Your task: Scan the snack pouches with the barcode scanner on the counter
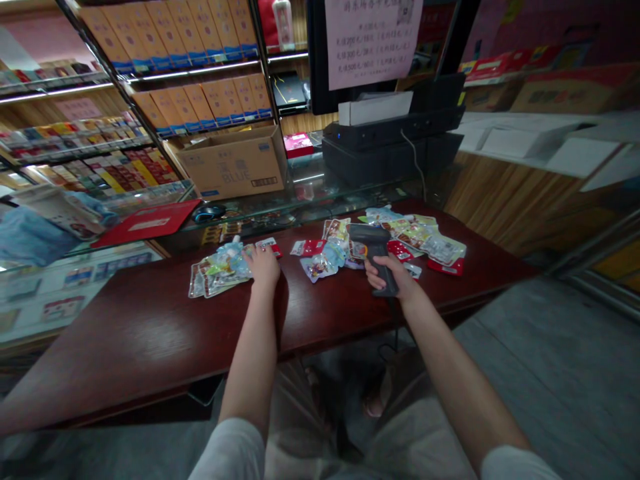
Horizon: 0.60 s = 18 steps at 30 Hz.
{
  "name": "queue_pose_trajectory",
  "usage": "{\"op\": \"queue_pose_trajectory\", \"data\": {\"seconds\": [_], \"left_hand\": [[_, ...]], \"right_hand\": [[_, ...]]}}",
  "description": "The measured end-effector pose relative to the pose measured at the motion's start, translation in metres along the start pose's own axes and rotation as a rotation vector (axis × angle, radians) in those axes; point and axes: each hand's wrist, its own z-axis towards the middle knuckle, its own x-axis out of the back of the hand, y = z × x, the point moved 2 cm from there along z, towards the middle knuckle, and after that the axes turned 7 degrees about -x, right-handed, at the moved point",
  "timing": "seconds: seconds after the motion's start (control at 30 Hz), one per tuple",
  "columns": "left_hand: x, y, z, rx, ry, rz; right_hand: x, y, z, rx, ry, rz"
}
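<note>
My right hand is wrapped around the handle of a black barcode scanner, its head pointing left above a middle group of snack pouches. My left hand reaches to the right end of another pile of shiny pouches, its fingers stretched out and resting there. Just beyond those fingers lies a small red-and-white packet, partly covered. Farther right, a larger heap of pouches spreads over the dark red wooden table.
Behind the table is a glass counter with a cardboard box, a computer mouse and a red folder. A black register machine stands at the back. The scanner's cable hangs over the front edge.
</note>
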Motion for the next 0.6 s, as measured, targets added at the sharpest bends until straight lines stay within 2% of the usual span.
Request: {"op": "queue_pose_trajectory", "data": {"seconds": [0.07,0.17,0.23,0.43,0.6], "left_hand": [[-0.001,0.017,0.001,-0.072,0.029,-0.09],[-0.01,0.041,0.004,-0.05,-0.091,-0.194],[-0.018,0.049,0.007,-0.014,-0.148,-0.199],[-0.028,0.044,0.018,0.081,-0.268,-0.276],[-0.03,0.047,0.021,0.157,-0.232,-0.319]], "right_hand": [[-0.001,0.0,0.0,0.002,0.002,0.001],[-0.001,0.0,0.0,0.006,0.011,0.009],[-0.001,0.0,-0.001,0.005,0.018,0.009],[-0.002,0.0,-0.001,-0.011,0.011,-0.007],[-0.006,-0.003,-0.003,-0.021,0.017,-0.024]]}}
